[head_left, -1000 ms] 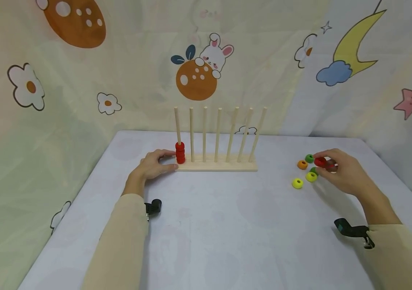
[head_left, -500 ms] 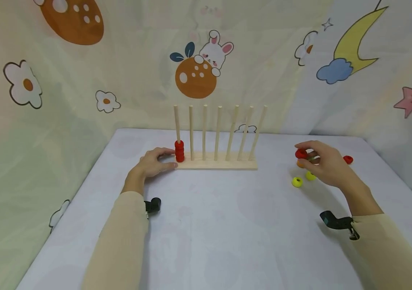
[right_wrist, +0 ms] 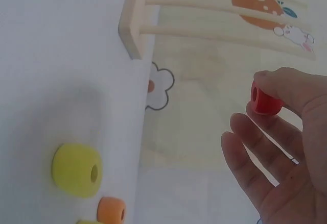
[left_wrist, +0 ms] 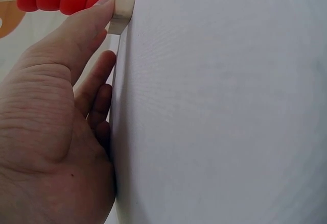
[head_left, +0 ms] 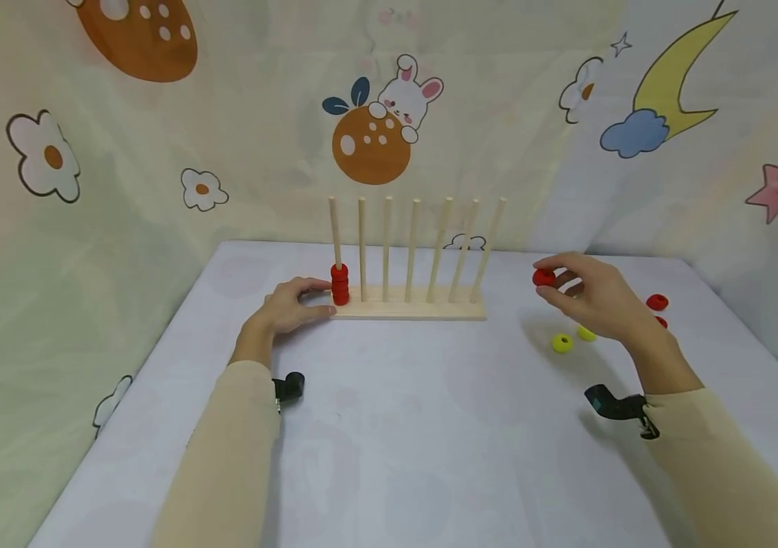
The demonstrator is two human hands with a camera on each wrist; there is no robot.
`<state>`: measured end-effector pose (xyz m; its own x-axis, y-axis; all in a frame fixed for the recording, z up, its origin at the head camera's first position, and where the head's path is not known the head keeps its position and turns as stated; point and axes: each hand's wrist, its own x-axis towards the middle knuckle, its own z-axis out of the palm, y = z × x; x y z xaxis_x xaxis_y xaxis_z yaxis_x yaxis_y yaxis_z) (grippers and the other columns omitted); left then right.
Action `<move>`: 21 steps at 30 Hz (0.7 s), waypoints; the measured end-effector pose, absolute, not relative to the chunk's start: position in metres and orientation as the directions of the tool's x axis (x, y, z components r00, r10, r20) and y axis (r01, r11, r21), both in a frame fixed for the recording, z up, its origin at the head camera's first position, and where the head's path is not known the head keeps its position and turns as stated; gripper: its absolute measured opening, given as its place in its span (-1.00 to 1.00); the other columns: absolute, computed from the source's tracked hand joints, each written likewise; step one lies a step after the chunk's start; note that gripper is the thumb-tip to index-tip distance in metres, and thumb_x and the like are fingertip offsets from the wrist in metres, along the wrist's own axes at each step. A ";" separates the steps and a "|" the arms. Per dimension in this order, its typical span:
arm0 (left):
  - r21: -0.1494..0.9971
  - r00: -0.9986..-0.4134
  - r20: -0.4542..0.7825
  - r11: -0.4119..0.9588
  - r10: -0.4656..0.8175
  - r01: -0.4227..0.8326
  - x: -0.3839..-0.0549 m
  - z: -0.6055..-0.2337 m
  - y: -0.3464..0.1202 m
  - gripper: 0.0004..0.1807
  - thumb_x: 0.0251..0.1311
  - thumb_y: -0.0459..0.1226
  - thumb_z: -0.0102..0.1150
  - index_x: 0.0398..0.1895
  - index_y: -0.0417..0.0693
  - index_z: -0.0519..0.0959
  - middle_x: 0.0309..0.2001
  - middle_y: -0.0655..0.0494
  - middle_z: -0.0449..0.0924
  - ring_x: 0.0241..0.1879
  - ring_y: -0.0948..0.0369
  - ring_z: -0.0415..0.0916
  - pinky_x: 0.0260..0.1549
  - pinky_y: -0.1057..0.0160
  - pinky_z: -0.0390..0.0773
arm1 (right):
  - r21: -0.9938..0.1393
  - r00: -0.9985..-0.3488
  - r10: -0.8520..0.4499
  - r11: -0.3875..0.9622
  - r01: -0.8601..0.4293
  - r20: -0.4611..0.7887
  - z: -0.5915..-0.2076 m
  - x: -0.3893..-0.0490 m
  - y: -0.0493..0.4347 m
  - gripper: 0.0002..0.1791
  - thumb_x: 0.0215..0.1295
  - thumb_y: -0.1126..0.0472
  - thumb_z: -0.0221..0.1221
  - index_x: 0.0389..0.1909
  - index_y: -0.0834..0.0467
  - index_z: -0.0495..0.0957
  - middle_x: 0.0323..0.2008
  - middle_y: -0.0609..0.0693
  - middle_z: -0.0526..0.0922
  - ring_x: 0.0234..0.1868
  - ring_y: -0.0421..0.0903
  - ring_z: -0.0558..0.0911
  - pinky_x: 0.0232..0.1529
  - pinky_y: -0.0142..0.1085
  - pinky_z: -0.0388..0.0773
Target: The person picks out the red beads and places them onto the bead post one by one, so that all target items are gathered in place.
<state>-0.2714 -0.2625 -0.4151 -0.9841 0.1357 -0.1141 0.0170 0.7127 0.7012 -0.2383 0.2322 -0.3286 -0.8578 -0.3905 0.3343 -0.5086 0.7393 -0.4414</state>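
Observation:
A wooden peg rack (head_left: 408, 304) stands on the table, its upright rods in a row. Several red beads (head_left: 339, 285) are stacked on the leftmost rod. My left hand (head_left: 288, 306) holds the left end of the rack's base between thumb and index finger; in the left wrist view the thumb (left_wrist: 87, 25) lies at the base edge beside the red beads. Raised above the table to the right of the rack, my right hand (head_left: 591, 293) pinches a red bead (right_wrist: 265, 100) between thumb and index finger. That bead's hole shows in the right wrist view, and the other fingers are spread.
Two yellow beads (head_left: 562, 343) lie below the right hand, with an orange bead (right_wrist: 111, 210) near them in the right wrist view. Two more red beads (head_left: 657, 302) lie right of the right wrist. A patterned cloth (head_left: 259, 137) hangs behind the table.
My right hand has lifted a red bead from the group at the right and carried it left and upward, toward the rack. My left hand has stayed at the rack's left end.

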 end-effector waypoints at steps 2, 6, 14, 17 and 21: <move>0.698 -0.985 -0.116 0.716 0.131 0.013 -0.271 -0.415 -0.262 -0.34 0.23 0.05 0.37 0.40 0.21 0.48 0.43 0.04 0.41 0.50 -0.04 0.17 0.47 -0.37 -0.12 | -0.438 -0.852 -0.398 0.734 -0.519 0.342 -0.327 -0.239 0.228 -0.59 0.32 0.29 0.36 0.18 0.10 0.59 0.05 0.02 0.67 -0.07 0.01 0.70 -0.11 -0.51 0.59; 0.696 -0.984 -0.120 0.718 0.130 0.010 -0.271 -0.416 -0.262 -0.32 0.23 0.06 0.37 0.42 0.20 0.47 0.45 0.03 0.39 0.52 -0.05 0.15 0.46 -0.39 -0.09 | -0.434 -0.838 -0.414 0.721 -0.541 0.356 -0.325 -0.242 0.218 -0.59 0.32 0.29 0.35 0.18 0.11 0.59 0.05 0.01 0.67 -0.08 0.00 0.70 -0.09 -0.41 0.63; 0.683 -0.984 -0.115 0.730 0.133 0.020 -0.271 -0.415 -0.260 -0.33 0.24 0.06 0.36 0.42 0.21 0.46 0.46 0.04 0.37 0.53 -0.06 0.10 0.48 -0.36 -0.16 | -0.444 -0.827 -0.429 0.700 -0.559 0.363 -0.322 -0.246 0.205 -0.59 0.33 0.27 0.35 0.19 0.10 0.59 0.05 -0.01 0.67 -0.09 -0.04 0.70 -0.11 -0.35 0.65; 0.678 -0.984 -0.129 0.735 0.127 0.006 -0.271 -0.416 -0.259 -0.33 0.24 0.07 0.36 0.42 0.23 0.46 0.47 0.05 0.35 0.54 -0.06 0.07 0.48 -0.36 -0.11 | -0.449 -0.822 -0.436 0.691 -0.567 0.366 -0.321 -0.246 0.201 -0.57 0.31 0.29 0.37 0.19 0.10 0.59 0.03 -0.02 0.67 -0.09 -0.06 0.69 -0.11 -0.36 0.64; 0.673 -0.983 -0.139 0.740 0.117 -0.007 -0.271 -0.415 -0.259 -0.33 0.24 0.07 0.35 0.42 0.24 0.46 0.48 0.04 0.34 0.55 -0.07 0.04 0.46 -0.38 -0.07 | -0.447 -0.805 -0.455 0.672 -0.591 0.381 -0.318 -0.248 0.196 -0.56 0.30 0.31 0.37 0.19 0.08 0.59 0.01 -0.06 0.67 -0.10 -0.10 0.68 -0.12 -0.39 0.63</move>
<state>-0.2707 -0.2592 -0.4147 -0.9834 0.1173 -0.1387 -0.0066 0.7400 0.6726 -0.2478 0.1958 -0.3182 -0.8048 -0.4548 0.3815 -0.5912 0.6716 -0.4466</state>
